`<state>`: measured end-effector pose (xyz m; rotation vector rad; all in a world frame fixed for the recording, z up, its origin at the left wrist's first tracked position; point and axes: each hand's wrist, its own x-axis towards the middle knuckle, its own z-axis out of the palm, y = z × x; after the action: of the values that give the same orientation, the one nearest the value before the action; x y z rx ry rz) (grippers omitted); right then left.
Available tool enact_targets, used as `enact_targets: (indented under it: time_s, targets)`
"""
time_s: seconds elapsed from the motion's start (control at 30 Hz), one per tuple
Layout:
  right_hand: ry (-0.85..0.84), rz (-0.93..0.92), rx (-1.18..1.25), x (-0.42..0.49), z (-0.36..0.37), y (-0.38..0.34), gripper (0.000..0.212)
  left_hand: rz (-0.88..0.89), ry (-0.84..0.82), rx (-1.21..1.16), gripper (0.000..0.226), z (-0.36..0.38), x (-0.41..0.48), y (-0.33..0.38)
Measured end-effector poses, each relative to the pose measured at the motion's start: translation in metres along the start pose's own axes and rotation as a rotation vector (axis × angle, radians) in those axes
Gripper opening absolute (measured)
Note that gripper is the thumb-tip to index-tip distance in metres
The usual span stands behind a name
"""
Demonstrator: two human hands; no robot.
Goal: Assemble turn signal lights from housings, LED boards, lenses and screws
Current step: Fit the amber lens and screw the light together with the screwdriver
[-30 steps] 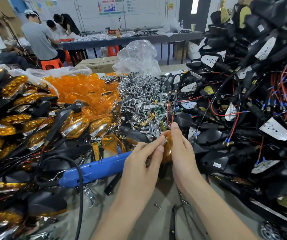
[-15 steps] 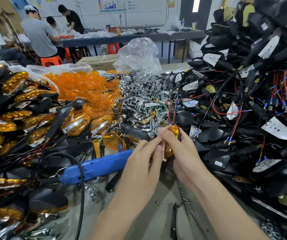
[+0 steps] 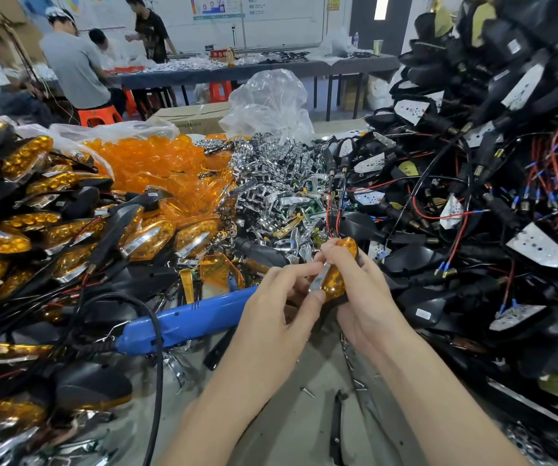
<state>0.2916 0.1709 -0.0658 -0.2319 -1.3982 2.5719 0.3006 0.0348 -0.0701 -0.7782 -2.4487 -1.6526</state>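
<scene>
On your left is a heap of finished lights [image 3: 18, 237], and beside it the blue electric screwdriver [image 3: 183, 321] lies on the bench [image 3: 287, 418]. Behind it are loose orange lenses [image 3: 156, 166] and chrome reflectors [image 3: 271, 196]. Your left hand [image 3: 271, 317] pinches the chrome edge of one turn signal light [image 3: 338, 277] between thumb and fingers. Your right hand [image 3: 365, 297] grips the same light, fingers curled round its amber lens, just above the bench. On the right, wired black housings [image 3: 472, 213] with LED boards are piled.
</scene>
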Motion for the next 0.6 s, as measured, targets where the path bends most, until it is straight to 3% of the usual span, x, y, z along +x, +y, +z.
enact_targets:
  time_s: [0.17,0.27,0.33,0.43,0.6]
  targets:
    - [-0.023,0.023,0.048,-0.0007,-0.0027,0.0008,0.029,-0.017,-0.007,-0.016,0.032,-0.0007,-0.0003,0.0006]
    - [-0.034,0.057,0.098,-0.0008,-0.0022,-0.0009,0.019,-0.038,-0.02,-0.092,0.029,-0.0009,0.0012,0.0033]
    - [-0.043,0.072,0.14,-0.0004,-0.0019,-0.0014,0.012,-0.079,-0.051,-0.212,0.024,-0.001,0.0027,0.0059]
    - [-0.062,0.074,0.166,-0.0003,-0.0002,-0.0014,0.018,-0.159,-0.08,-0.379,0.027,-0.0021,0.0034,0.0052]
    - [-0.098,0.072,-0.041,-0.0079,0.0035,-0.0059,0.024,-0.39,-0.186,-0.718,0.038,0.001,0.0,0.0082]
